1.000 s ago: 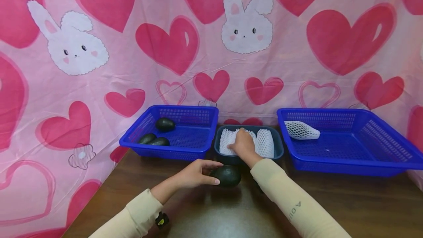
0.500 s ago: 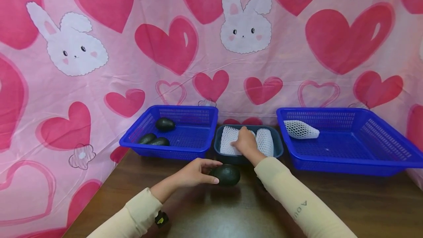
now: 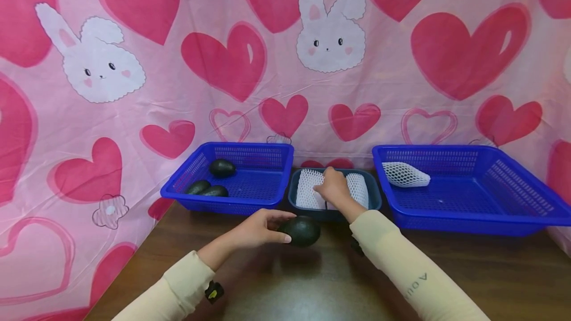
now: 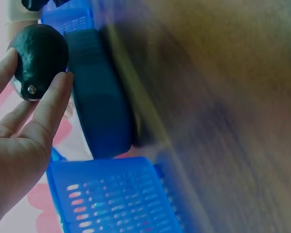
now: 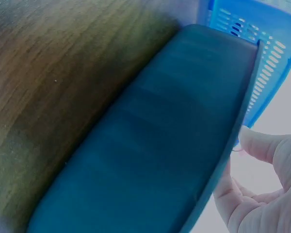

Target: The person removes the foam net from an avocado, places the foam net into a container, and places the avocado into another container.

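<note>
In the head view my left hand holds a dark green avocado over the table, thumb on the near side, fingers on the far side. The left wrist view shows the same avocado between thumb and fingers, stem end toward the palm. My right hand reaches down into a dark teal tray among white foam net sleeves. One foam sleeve lies left of it, another sleeve to its right. Its fingertips are hidden, so I cannot tell whether they pinch a sleeve.
A blue basket at left holds several avocados. At right, another blue basket contains a netted piece. The brown wooden table runs back to a pink heart-patterned cloth.
My right hand has shifted slightly right within the tray, uncovering more of the left foam sleeve. My left hand has raised the avocado a little and moved it slightly left.
</note>
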`<state>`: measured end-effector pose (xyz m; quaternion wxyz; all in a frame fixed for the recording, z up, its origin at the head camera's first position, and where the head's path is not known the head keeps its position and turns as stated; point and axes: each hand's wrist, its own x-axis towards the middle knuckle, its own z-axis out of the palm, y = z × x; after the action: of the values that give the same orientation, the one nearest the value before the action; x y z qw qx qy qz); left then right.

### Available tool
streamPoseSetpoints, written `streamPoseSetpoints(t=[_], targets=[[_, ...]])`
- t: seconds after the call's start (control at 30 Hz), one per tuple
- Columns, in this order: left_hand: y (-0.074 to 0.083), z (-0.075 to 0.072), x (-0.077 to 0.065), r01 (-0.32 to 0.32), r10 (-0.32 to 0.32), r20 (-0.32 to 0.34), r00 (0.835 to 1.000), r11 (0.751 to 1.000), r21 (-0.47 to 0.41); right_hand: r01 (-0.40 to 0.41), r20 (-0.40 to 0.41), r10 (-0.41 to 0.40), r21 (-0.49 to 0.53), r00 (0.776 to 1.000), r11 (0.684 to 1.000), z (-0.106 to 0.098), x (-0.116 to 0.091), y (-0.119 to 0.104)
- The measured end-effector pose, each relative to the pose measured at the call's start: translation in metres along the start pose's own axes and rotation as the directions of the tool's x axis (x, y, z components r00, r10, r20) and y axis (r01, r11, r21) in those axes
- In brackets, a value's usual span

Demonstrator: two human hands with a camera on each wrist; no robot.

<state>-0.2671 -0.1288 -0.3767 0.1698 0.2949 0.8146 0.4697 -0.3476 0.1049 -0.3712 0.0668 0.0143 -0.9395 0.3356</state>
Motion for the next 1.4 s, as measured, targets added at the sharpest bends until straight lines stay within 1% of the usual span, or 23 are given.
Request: streamPoseSetpoints(t=[0.13,0.23,0.33,0.47,0.53,0.63,0.77,0.87,0.97,1.1,1.3,1.4], targets=[[0.004,-0.009,-0.003,-0.010,0.010,-0.031,0.999,1.000,0.002,0.007,-0.013,-0.006,0.034,1.000,0.999,-0.004,-0.002,-0.002],[0.008,-0.020,-0.005,-0.021,0.021,-0.065,0.998,1.000,0.000,-0.003,-0.005,0.004,0.064,1.000,0.998,-0.004,-0.002,-0.004],[0.012,-0.033,-0.006,-0.034,0.035,-0.110,0.993,0.999,0.014,-0.008,0.007,0.007,0.096,1.000,0.995,-0.003,-0.003,-0.007],[0.017,-0.056,-0.009,-0.014,0.018,-0.189,0.982,1.000,0.022,0.010,0.017,-0.012,0.139,1.000,0.990,0.000,-0.009,-0.013],[0.019,-0.068,-0.010,0.003,0.003,-0.233,0.973,1.000,0.025,0.028,0.025,-0.033,0.175,0.999,0.984,0.003,-0.012,-0.017],[0.020,-0.084,-0.012,0.030,-0.016,-0.301,0.954,0.999,0.041,0.045,0.045,-0.058,0.256,0.997,0.966,0.008,-0.017,-0.025],[0.017,-0.103,-0.010,0.050,-0.026,-0.362,0.932,0.997,0.057,0.023,0.090,-0.062,0.387,0.994,0.922,0.016,-0.023,-0.037],[0.012,-0.113,-0.008,0.074,-0.046,-0.394,0.918,0.996,0.055,0.006,0.115,-0.063,0.442,0.991,0.897,0.021,-0.028,-0.045],[0.008,-0.121,-0.006,0.104,-0.072,-0.428,0.901,0.993,0.052,-0.010,0.130,-0.058,0.463,0.990,0.886,0.025,-0.031,-0.051],[0.002,-0.127,-0.005,0.134,-0.090,-0.460,0.883,0.989,0.064,-0.033,0.163,-0.053,0.484,0.985,0.874,0.027,-0.034,-0.057],[-0.011,-0.135,-0.002,0.192,-0.111,-0.503,0.857,0.975,0.112,-0.062,0.205,-0.053,0.518,0.977,0.853,0.035,-0.035,-0.060],[-0.021,-0.138,0.004,0.225,-0.107,-0.518,0.848,0.960,0.169,-0.071,0.210,-0.056,0.549,0.976,0.833,0.040,-0.034,-0.061]])
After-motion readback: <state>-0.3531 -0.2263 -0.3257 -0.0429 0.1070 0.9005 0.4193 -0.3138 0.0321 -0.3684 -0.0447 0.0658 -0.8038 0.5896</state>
